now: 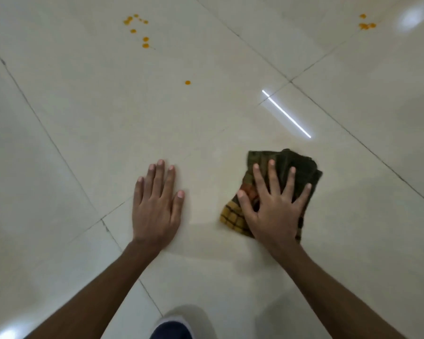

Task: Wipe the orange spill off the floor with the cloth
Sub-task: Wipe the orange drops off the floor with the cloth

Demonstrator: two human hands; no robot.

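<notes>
A shoe [173,330] sat nearest; the left hand [156,206] lay flat on the floor [83,118], fingers open. The right hand [274,206] pressed the cloth [296,165] down, fingers spread; soft and limp, it likely needed a flat palm; orange drops [187,82] lay well ahead.

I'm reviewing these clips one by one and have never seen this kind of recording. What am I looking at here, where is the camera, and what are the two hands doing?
There is no machine here. The one picture comes from a camera worn on a person's head, looking down at their own arms and a pale tiled floor. The left hand lies flat and open on bare tile, holding nothing. The right hand, fingers spread, presses down on a crumpled dark checked cloth with a yellow corner; it is a flat press, not a closed grip. Orange drops remain farther ahead: a cluster at upper left, a single drop nearer the middle, and more at upper right. The cloth touches none of them. A dark shoe shows at the bottom edge.
</notes>
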